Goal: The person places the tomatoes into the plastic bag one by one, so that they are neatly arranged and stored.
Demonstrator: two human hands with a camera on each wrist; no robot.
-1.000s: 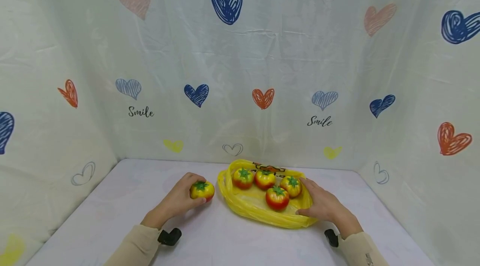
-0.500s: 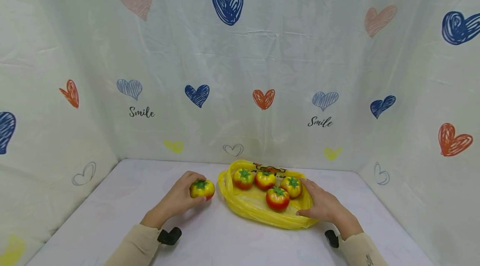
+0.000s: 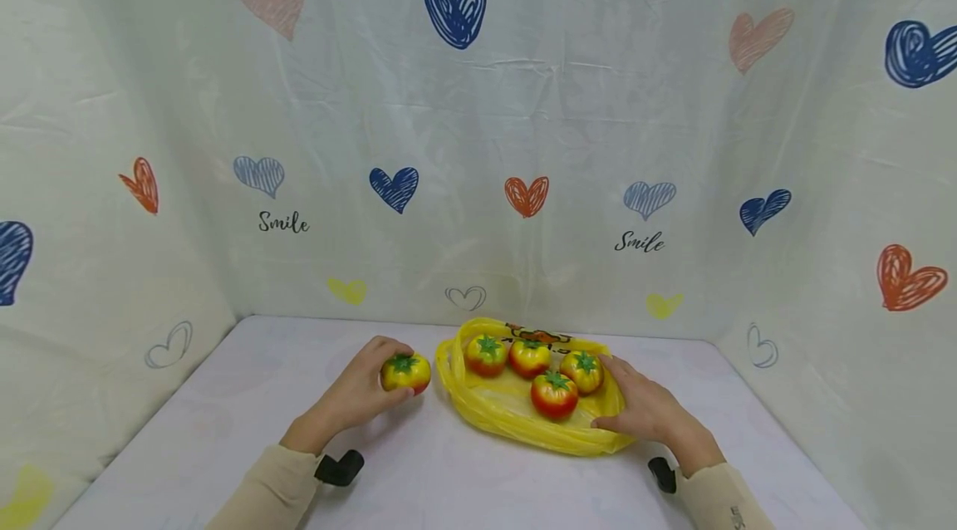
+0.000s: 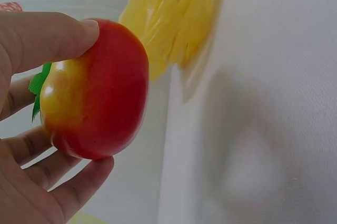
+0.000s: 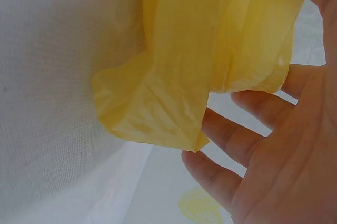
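Observation:
A red and yellow artificial tomato (image 4: 113, 97) with a green leafy top sits in the grip of my left hand (image 3: 357, 387), between thumb and fingers, raised over the table. Just right of it lies a yellow plastic bag (image 3: 497, 422), its mouth spread wide and its rim rolled down. Several similar tomatoes rest in the bag, one nearest the front (image 3: 554, 397). My right hand (image 3: 646, 403) is at the bag's right end, fingers spread and touching the plastic, thumb by the front rim. The right wrist view shows these fingers (image 5: 226, 134) along the bag's outside.
The white table (image 3: 449, 488) reaches back to a pale curtain (image 3: 561, 115) printed with hearts and "Smile". More curtain closes in the left and right sides. A black wrist strap piece (image 3: 340, 469) juts out by the left sleeve.
My left hand has lifted the tomato slightly and shifted it a touch to the right. The right hand and the bag have stayed put.

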